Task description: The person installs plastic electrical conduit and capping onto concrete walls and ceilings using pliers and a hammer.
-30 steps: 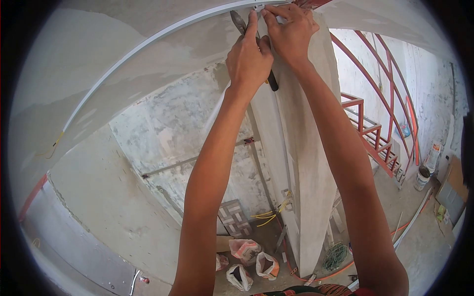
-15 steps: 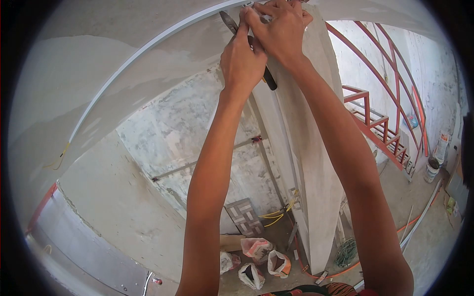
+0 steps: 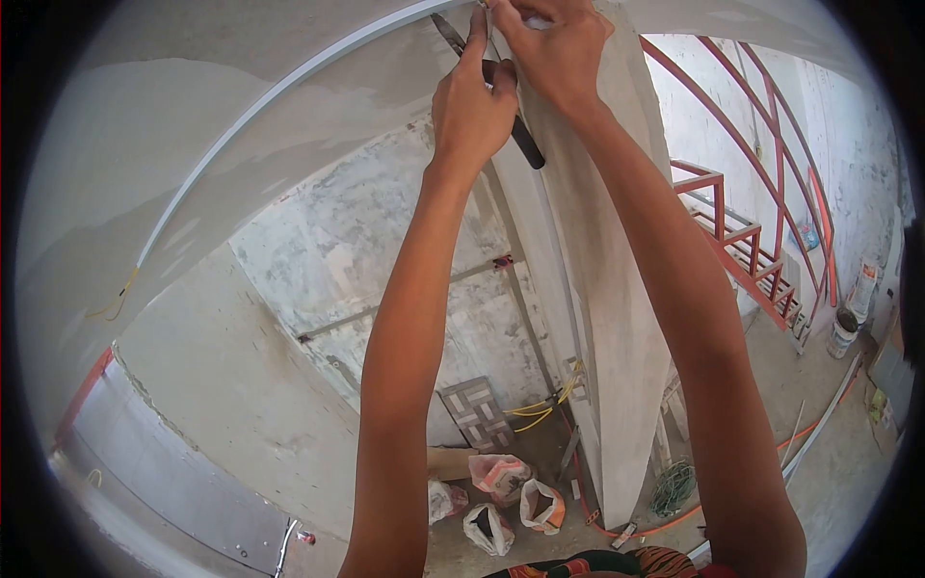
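Both arms reach up to the top edge of the head view. My left hand [image 3: 472,111] is closed around a dark-handled tool [image 3: 527,144]; the tool's flat metal end sticks out at the upper left and its black handle points down right. My right hand [image 3: 562,53] is beside it, fingers pinched at the end of a white conduit [image 3: 279,93] that curves along the ceiling. What the right fingertips grip is too small and partly hidden to name. Yellow wire [image 3: 122,294] comes out of the conduit's far left end.
A grey concrete column [image 3: 617,318] stands below the hands. Red metal stairs [image 3: 742,246] are at the right. Open sacks [image 3: 488,530], yellow wires [image 3: 535,412], a green wire coil [image 3: 673,488] and a bucket [image 3: 842,330] are on or near the floor.
The view has shifted slightly. My right hand's fingers have moved up and are nearer the frame's top edge; the tool is still in my left hand.
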`<state>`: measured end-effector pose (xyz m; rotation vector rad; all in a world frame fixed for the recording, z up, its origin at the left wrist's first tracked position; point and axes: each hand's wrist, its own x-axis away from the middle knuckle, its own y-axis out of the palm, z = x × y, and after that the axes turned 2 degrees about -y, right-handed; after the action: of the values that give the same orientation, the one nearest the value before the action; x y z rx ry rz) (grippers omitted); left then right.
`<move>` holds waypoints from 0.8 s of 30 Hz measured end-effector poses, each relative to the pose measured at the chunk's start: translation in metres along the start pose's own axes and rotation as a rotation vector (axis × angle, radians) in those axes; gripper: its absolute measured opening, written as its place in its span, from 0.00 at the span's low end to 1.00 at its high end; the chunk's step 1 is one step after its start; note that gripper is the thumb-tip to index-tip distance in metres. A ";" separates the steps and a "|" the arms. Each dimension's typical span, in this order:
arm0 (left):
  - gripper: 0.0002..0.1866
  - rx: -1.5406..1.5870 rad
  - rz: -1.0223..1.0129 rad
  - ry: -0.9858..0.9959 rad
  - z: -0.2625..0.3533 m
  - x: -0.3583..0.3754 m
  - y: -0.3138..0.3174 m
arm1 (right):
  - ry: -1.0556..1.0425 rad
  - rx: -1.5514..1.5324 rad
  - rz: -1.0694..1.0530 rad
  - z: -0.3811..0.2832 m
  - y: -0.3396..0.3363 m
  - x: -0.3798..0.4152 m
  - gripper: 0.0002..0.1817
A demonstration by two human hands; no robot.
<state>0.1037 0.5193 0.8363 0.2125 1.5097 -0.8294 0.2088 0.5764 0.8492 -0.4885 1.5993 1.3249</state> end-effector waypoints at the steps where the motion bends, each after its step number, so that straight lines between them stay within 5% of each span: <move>1: 0.34 -0.007 0.011 -0.016 -0.001 0.001 -0.001 | -0.002 -0.036 0.012 0.002 0.000 -0.001 0.17; 6: 0.23 0.078 0.111 0.127 -0.019 0.030 -0.002 | 0.082 -0.152 -0.039 -0.001 -0.014 0.002 0.16; 9: 0.21 0.282 -0.062 0.020 -0.009 0.090 -0.022 | 0.179 -0.228 -0.170 -0.006 -0.049 0.040 0.11; 12: 0.17 0.642 -0.192 -0.304 -0.002 0.177 -0.025 | 0.313 -0.480 -0.383 -0.056 -0.114 0.112 0.09; 15: 0.17 0.723 -0.187 -0.652 0.014 0.267 -0.024 | 0.662 -0.586 -0.601 -0.113 -0.172 0.189 0.08; 21: 0.13 0.630 -0.185 -0.889 0.013 0.393 -0.013 | 1.232 -0.556 -0.859 -0.162 -0.232 0.284 0.04; 24: 0.11 0.563 -0.227 -0.972 0.015 0.422 -0.012 | 1.265 -0.460 -0.891 -0.174 -0.252 0.325 0.13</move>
<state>0.0460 0.3549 0.4512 0.0249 0.3739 -1.2847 0.1881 0.4210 0.4315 -2.3357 1.5492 0.5929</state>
